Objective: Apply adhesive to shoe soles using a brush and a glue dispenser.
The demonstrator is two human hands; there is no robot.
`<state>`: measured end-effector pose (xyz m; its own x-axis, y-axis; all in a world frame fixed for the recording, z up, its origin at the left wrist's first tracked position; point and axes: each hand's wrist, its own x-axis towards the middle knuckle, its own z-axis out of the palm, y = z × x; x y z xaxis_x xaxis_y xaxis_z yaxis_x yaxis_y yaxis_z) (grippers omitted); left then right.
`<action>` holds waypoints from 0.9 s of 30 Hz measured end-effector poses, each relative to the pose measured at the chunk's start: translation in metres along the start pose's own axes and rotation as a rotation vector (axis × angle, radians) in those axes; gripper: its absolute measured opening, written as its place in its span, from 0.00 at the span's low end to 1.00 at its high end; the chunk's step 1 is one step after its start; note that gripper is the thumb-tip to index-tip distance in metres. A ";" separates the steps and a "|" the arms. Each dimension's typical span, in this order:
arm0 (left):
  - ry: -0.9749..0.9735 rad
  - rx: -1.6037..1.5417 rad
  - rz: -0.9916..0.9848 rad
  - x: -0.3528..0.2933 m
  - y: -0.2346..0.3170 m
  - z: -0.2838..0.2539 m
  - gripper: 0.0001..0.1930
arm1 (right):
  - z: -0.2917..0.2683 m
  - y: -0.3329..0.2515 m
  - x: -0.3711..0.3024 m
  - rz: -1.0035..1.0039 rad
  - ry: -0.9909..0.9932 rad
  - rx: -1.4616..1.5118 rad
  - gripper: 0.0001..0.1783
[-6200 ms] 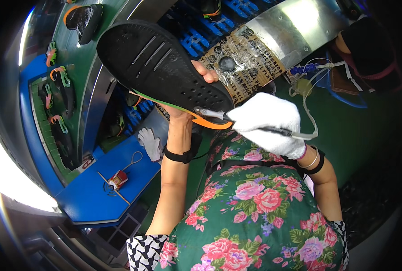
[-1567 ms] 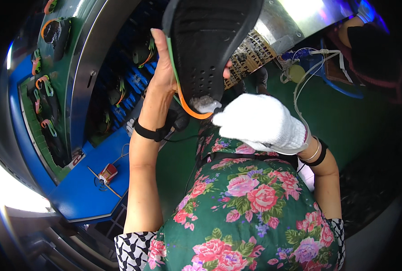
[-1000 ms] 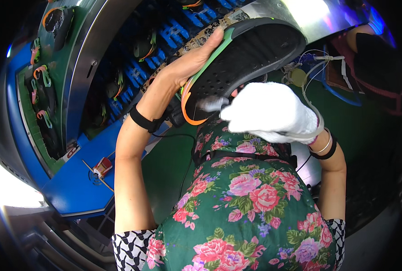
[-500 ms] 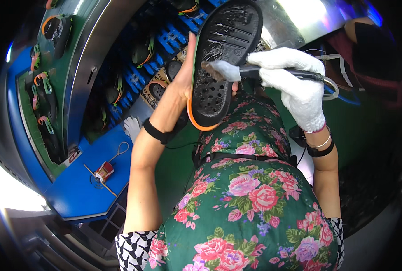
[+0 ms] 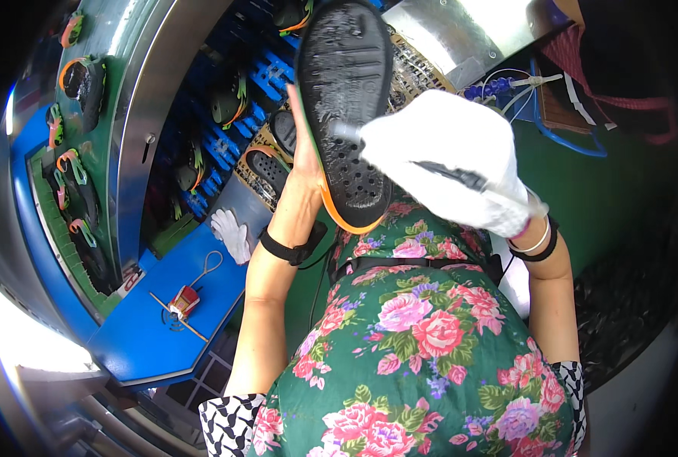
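My bare left hand (image 5: 305, 162) holds a black shoe sole (image 5: 346, 80) upright by its left edge, with the thumb along the side and the other fingers hidden behind. An orange rim borders the heel end, where rows of holes show. Its upper half looks wet and streaky. In a white glove, my right hand (image 5: 453, 156) is closed around a brush (image 5: 465, 178) with a dark handle. The brush's pale head is smeared by motion and lies over the middle of the sole, just above the holes.
Several soles and shoes with orange edges stand on the blue rack (image 5: 270, 72) beyond and on the green belt (image 5: 137, 38) at the left. A white glove (image 5: 231, 234) and a small red container (image 5: 184, 302) lie on the blue table (image 5: 137, 339). A metal panel (image 5: 468, 34) stands far right.
The sole and left hand have shifted left. My right hand has moved left and turned, bringing its back into view, and the brush head has moved slightly left and down.
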<state>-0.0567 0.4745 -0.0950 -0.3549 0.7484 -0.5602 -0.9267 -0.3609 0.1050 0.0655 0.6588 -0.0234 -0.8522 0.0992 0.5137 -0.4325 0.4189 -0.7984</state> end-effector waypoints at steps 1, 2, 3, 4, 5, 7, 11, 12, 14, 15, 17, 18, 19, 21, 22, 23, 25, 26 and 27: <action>0.016 0.037 0.088 -0.003 -0.001 -0.007 0.56 | 0.000 -0.004 0.000 0.101 -0.056 0.141 0.11; -0.066 0.326 0.144 0.001 0.005 -0.028 0.56 | 0.000 -0.004 0.002 0.107 0.001 0.178 0.10; -0.221 -0.003 0.091 -0.009 0.002 -0.015 0.54 | -0.002 -0.005 0.003 0.116 0.064 0.202 0.09; -0.252 0.095 0.123 -0.003 0.004 -0.025 0.51 | -0.006 -0.008 0.007 0.125 0.120 0.265 0.08; -0.284 0.192 0.155 0.003 0.007 -0.035 0.48 | -0.008 -0.014 0.008 0.243 0.201 0.421 0.09; -0.287 0.060 0.176 0.003 0.000 -0.019 0.41 | -0.014 -0.019 0.012 0.263 0.237 0.487 0.08; -0.641 0.047 0.266 0.014 0.010 -0.015 0.31 | -0.010 -0.034 0.011 0.330 0.252 0.512 0.07; -0.665 0.031 0.278 0.013 0.008 -0.005 0.28 | -0.012 -0.039 0.012 0.330 0.228 0.448 0.07; -0.648 -0.007 0.259 0.016 0.018 -0.012 0.08 | -0.020 -0.040 0.017 0.244 0.153 0.295 0.07; -0.647 -0.001 0.271 0.014 0.017 -0.004 0.08 | -0.021 -0.040 0.018 0.223 0.137 0.259 0.07; -0.749 0.029 0.385 0.011 0.012 0.018 0.11 | -0.018 -0.043 0.015 0.234 0.138 0.276 0.08; -0.675 0.121 0.340 0.006 0.015 0.024 0.08 | -0.022 -0.040 0.013 0.231 0.137 0.276 0.08; -0.735 0.173 0.539 0.006 0.006 0.039 0.15 | -0.027 -0.035 0.010 0.166 0.046 0.226 0.10; -0.821 0.174 0.547 0.009 0.008 0.042 0.25 | -0.030 -0.034 0.010 0.098 -0.047 0.175 0.11; -0.824 0.174 0.548 0.011 0.009 0.043 0.25 | -0.031 -0.035 0.012 0.105 -0.066 0.164 0.11; -0.830 0.140 0.577 0.012 0.009 0.044 0.25 | -0.033 -0.038 0.014 0.112 -0.084 0.153 0.12; -0.832 0.114 0.617 0.013 0.010 0.043 0.24 | -0.033 -0.042 0.015 0.119 -0.125 0.143 0.12; -0.839 0.100 0.624 0.014 0.011 0.044 0.24 | -0.032 -0.044 0.015 0.125 -0.145 0.137 0.13; -0.847 0.085 0.632 0.014 0.011 0.046 0.23 | -0.033 -0.048 0.015 0.130 -0.166 0.129 0.13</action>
<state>-0.0777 0.5063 -0.0637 -0.7156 0.5939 0.3678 -0.5378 -0.8044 0.2524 0.0830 0.6704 0.0328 -0.9353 -0.0091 0.3537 -0.3407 0.2925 -0.8935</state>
